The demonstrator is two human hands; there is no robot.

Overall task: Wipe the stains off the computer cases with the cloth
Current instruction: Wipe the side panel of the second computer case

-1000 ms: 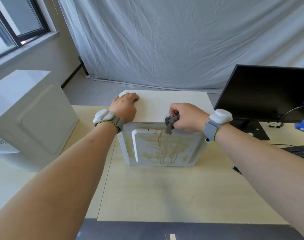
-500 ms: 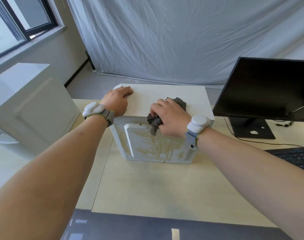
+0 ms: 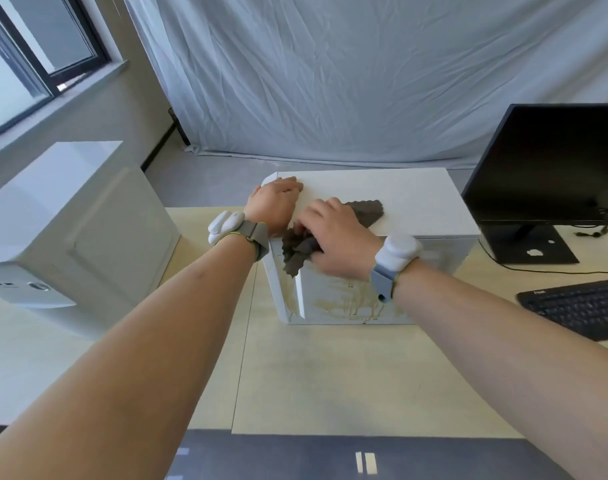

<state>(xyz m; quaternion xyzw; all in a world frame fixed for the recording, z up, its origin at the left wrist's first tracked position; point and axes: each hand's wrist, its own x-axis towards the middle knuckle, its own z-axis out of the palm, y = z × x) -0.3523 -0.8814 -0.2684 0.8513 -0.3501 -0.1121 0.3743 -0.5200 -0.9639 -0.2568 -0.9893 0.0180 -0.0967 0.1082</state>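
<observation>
On the worktop (image 3: 330,368), my right hand (image 3: 340,237) grips the dark cloth (image 3: 297,252) at the stained computer case (image 3: 347,299)'s top edge; my left hand (image 3: 273,206) lies flat on its top.

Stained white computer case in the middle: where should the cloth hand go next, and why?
Probably drag the dark grey cloth down the near face of the white computer case. The right hand grips the cloth at the top edge, brown streaks lie below it, and the left hand rests on the top, steadying the case.
</observation>
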